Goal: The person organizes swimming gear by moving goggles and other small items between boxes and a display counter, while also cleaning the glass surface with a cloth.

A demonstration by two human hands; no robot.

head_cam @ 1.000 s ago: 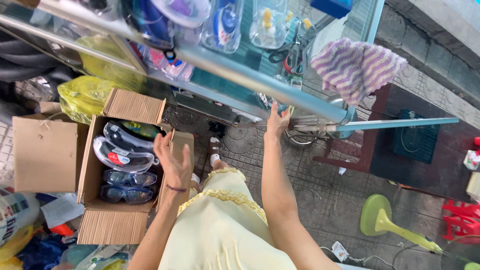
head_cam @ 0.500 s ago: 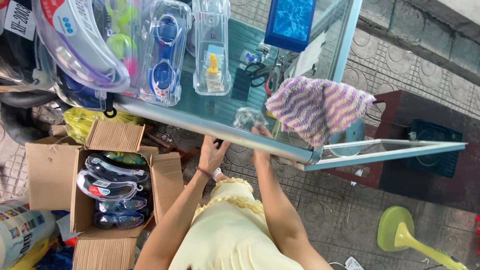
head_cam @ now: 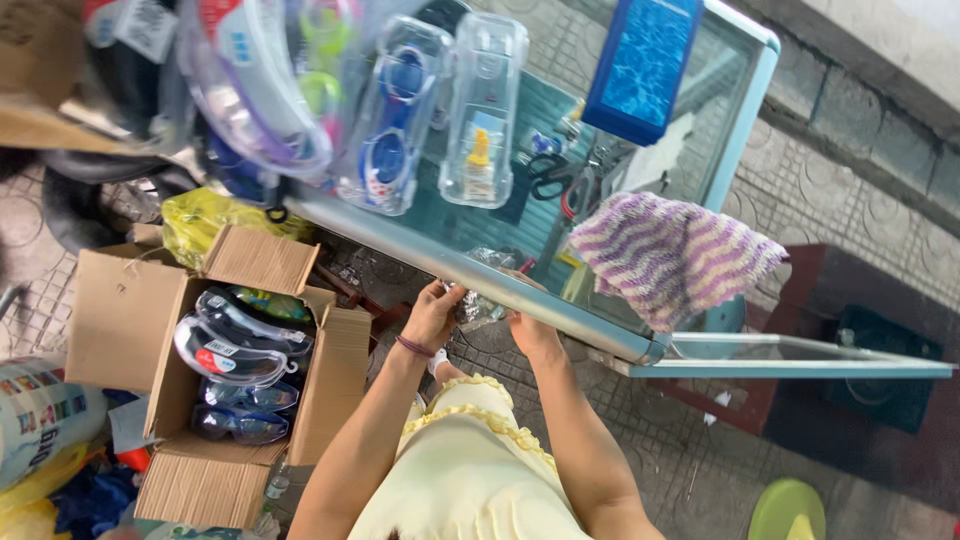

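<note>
Cardboard box (head_cam: pixel 215 385): set open on the floor at the far left; goggles in clear wrappers (head_cam: pixel 232 350) are stacked inside it, flaps spread wide; it lies well apart from both hands.
Yellow bag (head_cam: pixel 205 215): seen just behind the box, under the edge of the glass worktop (head_cam: pixel 520 180).
Goggle cases (head_cam: pixel 440 110): two clear hard cases with blue and clear goggles are laid side by side on the worktop, above the hands; more packaged goggles are piled to their left.
Left hand (head_cam: pixel 432 312): raised to the near metal edge of the worktop; the fingers are curled and pinched onto the left end of a small clear plastic packet (head_cam: pixel 478 305); a dark band is worn at the wrist.
Clear plastic packet: held between the two hands, just under and against the worktop's front rim; its contents cannot be told, being crumpled and shiny.
Right hand (head_cam: pixel 530 330): closed loosely at the packet's right end; the fingertips are partly hidden by the rim, so how tightly it is gripped cannot be told for certain.
Step in hand: judged to be the handling of the packet at the worktop's edge, both hands being engaged on it; it is neither in the box nor laid on the glass.
Next move calls for: a firm two-handed pinch and clearance from the metal rim; care is needed as the film looks slippery.
Striped cloth (head_cam: pixel 675 255): a purple and white knitted cloth is draped over the worktop's right corner, near the right hand but not touched.
Blue box (head_cam: pixel 640 65): laid flat on the glass further back.
</note>
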